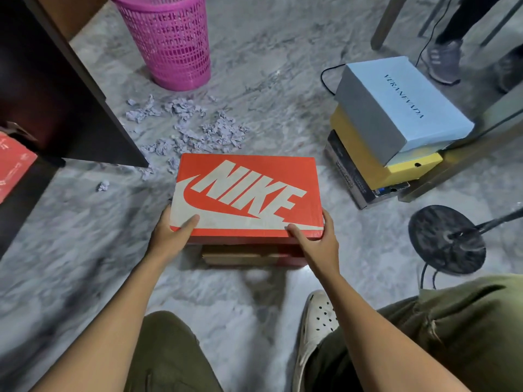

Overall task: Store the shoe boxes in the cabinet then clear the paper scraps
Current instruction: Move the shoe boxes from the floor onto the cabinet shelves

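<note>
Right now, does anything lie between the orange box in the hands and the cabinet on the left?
Nothing visible does. Both hands, left and right, hold the orange box, and the floor toward the cabinet is bare. The paper scraps lie beyond the box, by the pink basket.

We see an orange Nike shoe box [249, 198], lid on, logo up, gripped at both near corners. A stack of other shoe boxes [390, 128] sits far right: pale blue on top, yellow under it, dark ones below. Dark cabinet [56, 89] stands at left. Crumpled lilac paper scraps [195, 128] lie btwn cabinet & orange box.
</note>
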The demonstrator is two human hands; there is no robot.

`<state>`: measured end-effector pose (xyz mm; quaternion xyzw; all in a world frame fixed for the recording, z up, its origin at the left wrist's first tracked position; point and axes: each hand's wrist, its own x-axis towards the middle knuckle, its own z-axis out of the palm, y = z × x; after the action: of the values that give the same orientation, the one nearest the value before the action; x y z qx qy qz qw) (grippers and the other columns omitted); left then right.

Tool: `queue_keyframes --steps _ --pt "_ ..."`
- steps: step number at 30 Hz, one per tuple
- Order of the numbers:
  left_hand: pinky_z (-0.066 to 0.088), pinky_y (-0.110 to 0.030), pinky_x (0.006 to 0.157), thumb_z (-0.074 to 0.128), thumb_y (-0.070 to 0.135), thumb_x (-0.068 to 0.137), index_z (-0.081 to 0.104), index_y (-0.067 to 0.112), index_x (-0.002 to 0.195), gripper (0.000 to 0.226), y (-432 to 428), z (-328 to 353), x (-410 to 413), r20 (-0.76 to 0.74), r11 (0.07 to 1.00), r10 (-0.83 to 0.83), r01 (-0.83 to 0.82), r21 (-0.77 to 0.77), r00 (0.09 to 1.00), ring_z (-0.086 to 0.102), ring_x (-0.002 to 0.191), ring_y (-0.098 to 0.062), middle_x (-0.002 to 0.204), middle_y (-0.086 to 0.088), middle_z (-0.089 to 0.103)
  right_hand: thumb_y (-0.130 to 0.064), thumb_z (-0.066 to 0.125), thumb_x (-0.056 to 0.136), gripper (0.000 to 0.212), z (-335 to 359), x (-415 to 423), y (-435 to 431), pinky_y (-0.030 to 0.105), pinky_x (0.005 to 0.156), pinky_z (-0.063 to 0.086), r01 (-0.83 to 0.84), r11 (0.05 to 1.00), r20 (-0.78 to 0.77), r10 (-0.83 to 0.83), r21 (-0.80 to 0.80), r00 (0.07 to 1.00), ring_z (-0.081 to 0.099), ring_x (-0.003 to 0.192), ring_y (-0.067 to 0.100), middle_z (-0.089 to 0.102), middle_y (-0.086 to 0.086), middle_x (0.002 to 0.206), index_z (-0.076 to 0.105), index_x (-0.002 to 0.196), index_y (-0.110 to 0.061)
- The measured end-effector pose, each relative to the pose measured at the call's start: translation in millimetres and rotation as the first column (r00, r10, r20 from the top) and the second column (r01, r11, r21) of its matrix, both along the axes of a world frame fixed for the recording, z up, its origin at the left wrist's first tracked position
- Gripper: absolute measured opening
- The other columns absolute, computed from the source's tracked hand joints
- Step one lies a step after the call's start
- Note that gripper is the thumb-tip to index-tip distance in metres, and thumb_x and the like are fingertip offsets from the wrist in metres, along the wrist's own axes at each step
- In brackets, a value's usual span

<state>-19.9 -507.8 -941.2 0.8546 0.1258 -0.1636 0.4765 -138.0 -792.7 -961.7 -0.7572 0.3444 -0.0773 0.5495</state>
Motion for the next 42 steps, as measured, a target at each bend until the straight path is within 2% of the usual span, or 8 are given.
queue_keyframes --steps 7,10,14,18,24,32,38,42 --pt "0.053 -0.035 0.084 0.067 0.048 0.086 0.038 0.038 0.136 0.059 37.4 32.0 -17.4 0.143 0.995 0.103 -0.100 -0.025 0.984 0.058 0.111 -0.018 0.123 0.007 0.058 -0.065 0.084 0.060 0.086 41.3 31.9 23.1 0.028 0.093 0.053 -0.131 0.990 0.137 0.138 -0.059 0.981 0.061 0.104 -0.006 0.062 -0.028 0.114 0.043 0.133 -0.045" --pt "0.054 -0.038 0.086 0.068 0.048 0.085 0.036 0.041 0.138 0.062 64.0 66.6 -21.9 0.246 0.987 0.163 -0.157 -0.043 0.955 0.057 0.110 -0.016 0.124 0.010 0.056 -0.062 0.086 0.059 0.087 77.1 52.9 42.8 0.031 0.092 0.054 -0.206 0.976 0.233 0.215 -0.064 0.948 0.063 0.107 -0.003 0.063 -0.021 0.119 0.042 0.132 -0.045" --pt "0.052 -0.040 0.088 0.069 0.052 0.082 0.034 0.043 0.141 0.070 104.7 119.3 -32.4 0.355 0.965 0.260 -0.257 -0.057 0.898 0.056 0.112 -0.015 0.127 0.011 0.056 -0.043 0.091 0.064 0.086 125.8 73.6 78.5 0.020 0.086 0.053 -0.311 0.948 0.350 0.315 -0.071 0.882 0.064 0.099 -0.008 0.063 -0.022 0.112 0.043 0.134 -0.035" --pt "0.047 -0.033 0.084 0.067 0.050 0.085 0.036 0.038 0.143 0.067 153.0 175.4 -51.9 0.464 0.940 0.325 -0.337 -0.059 0.824 0.054 0.110 -0.014 0.126 0.010 0.055 -0.049 0.088 0.060 0.094 173.9 90.8 119.9 0.018 0.087 0.050 -0.407 0.904 0.441 0.421 -0.130 0.793 0.061 0.098 -0.015 0.057 -0.027 0.112 0.040 0.139 -0.029" --pt "0.045 -0.020 0.064 0.065 0.052 0.085 0.040 0.039 0.141 0.063 220.8 249.4 -96.0 0.590 0.886 0.429 -0.446 -0.127 0.684 0.058 0.094 -0.005 0.108 0.015 0.056 -0.066 0.088 0.049 0.113 247.7 110.9 193.4 0.038 0.099 0.053 -0.544 0.822 0.541 0.537 -0.165 0.647 0.061 0.116 0.009 0.055 -0.001 0.135 0.036 0.141 -0.026" --pt "0.046 -0.039 0.091 0.066 0.058 0.081 0.031 0.037 0.144 0.075 294.6 335.4 -129.7 0.680 0.739 0.612 -0.597 -0.311 0.403 0.049 0.119 -0.016 0.138 0.003 0.045 -0.071 0.085 0.051 0.108 343.4 136.4 296.1 0.048 0.096 0.055 -0.664 0.699 0.614 0.653 -0.264 0.443 0.057 0.121 0.018 0.051 -0.004 0.136 0.031 0.140 -0.040" --pt "0.046 -0.025 0.071 0.070 0.042 0.085 0.041 0.025 0.137 0.062 332.1 381.7 -127.5 0.694 0.556 0.714 -0.674 -0.486 0.088 0.058 0.097 -0.016 0.115 0.005 0.055 -0.056 0.083 0.066 0.103 398.9 169.1 380.7 0.039 0.096 0.054 -0.755 0.580 0.653 0.705 -0.306 0.277 0.056 0.119 0.013 0.048 -0.010 0.129 0.026 0.147 -0.030" --pt "0.046 -0.029 0.075 0.071 0.039 0.084 0.043 0.021 0.136 0.062 364.1 401.8 -117.1 0.669 0.425 0.740 -0.722 -0.546 -0.070 0.057 0.097 -0.016 0.117 0.002 0.056 -0.057 0.084 0.065 0.104 425.0 204.2 441.8 0.028 0.094 0.049 -0.806 0.496 0.670 0.721 -0.322 0.176 0.053 0.118 0.010 0.048 -0.009 0.132 0.028 0.147 -0.025"
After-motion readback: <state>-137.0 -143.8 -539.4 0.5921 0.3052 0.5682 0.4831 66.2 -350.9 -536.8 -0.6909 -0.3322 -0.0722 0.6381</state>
